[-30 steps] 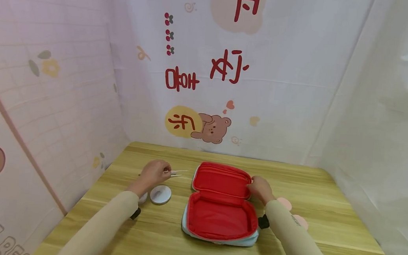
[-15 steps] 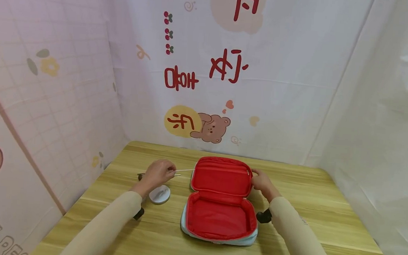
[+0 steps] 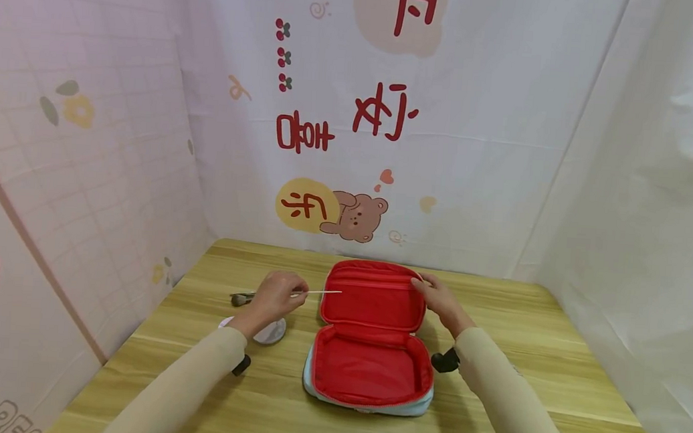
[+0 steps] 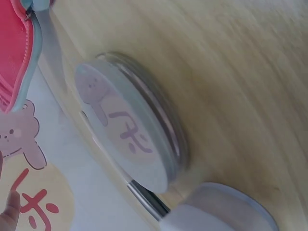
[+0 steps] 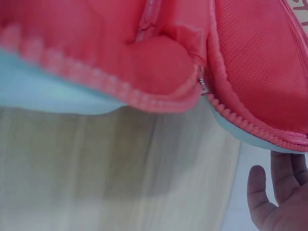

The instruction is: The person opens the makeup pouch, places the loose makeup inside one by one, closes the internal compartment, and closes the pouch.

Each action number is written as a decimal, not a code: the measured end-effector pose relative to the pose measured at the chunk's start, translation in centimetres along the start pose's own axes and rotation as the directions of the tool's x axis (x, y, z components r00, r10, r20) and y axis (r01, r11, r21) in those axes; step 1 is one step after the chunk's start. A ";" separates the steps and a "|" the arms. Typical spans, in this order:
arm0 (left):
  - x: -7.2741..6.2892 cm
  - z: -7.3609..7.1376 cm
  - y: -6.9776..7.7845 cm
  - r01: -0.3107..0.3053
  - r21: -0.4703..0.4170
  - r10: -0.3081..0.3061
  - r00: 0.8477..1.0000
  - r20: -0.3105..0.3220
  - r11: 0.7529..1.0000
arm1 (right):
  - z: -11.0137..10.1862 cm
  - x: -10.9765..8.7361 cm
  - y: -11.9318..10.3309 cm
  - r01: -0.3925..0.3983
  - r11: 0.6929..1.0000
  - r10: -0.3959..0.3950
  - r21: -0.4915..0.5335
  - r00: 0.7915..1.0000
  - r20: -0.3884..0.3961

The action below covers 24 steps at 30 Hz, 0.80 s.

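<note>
Pinching a thin white stick [image 3: 324, 291], the left hand [image 3: 276, 299] held its tip before the open lid [image 3: 370, 305] of a red-lined bag [image 3: 366, 372]. The right hand [image 3: 444, 302] gripped the lid's right edge. The bag lay on the table [image 3: 551, 392], brushes [image 3: 241, 300] and a round disc [image 3: 272, 333] to its left.

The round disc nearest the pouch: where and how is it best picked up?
Probably take the disc by opposite sides of its rim, from above on the pouch side. It lies flat on the table, its raised round edge offering the hold; the left hand and wrist overhang the other side.
</note>
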<state>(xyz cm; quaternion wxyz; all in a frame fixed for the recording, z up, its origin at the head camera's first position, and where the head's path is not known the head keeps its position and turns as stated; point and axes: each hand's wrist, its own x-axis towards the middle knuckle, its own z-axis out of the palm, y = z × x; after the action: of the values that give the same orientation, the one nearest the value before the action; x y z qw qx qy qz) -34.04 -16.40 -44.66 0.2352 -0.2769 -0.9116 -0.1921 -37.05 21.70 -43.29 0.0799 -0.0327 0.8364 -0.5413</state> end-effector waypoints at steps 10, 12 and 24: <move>0.4 0.1 0.6 -0.001 -0.028 0.001 1.000 -0.012 1.000 | 0.0 -0.1 -1.7 0.064 0.993 -0.071 -0.095 0.994 -0.078; 0.6 0.1 0.8 -0.006 -0.032 0.005 1.000 -0.018 0.999 | -0.1 -0.1 -2.0 0.085 0.989 -0.094 -0.118 0.993 -0.077; 1.5 0.7 1.6 -0.057 -0.040 0.055 0.998 -0.040 0.998 | -0.4 -0.5 -3.2 0.142 0.971 -0.149 -0.190 0.989 -0.023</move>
<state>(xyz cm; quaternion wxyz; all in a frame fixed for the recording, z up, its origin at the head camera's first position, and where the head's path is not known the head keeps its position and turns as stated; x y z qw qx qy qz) -34.42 -14.18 -44.00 0.2526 -0.3032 -0.8946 -0.2095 -36.71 20.75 -40.16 0.0211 -0.0915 0.8805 -0.4647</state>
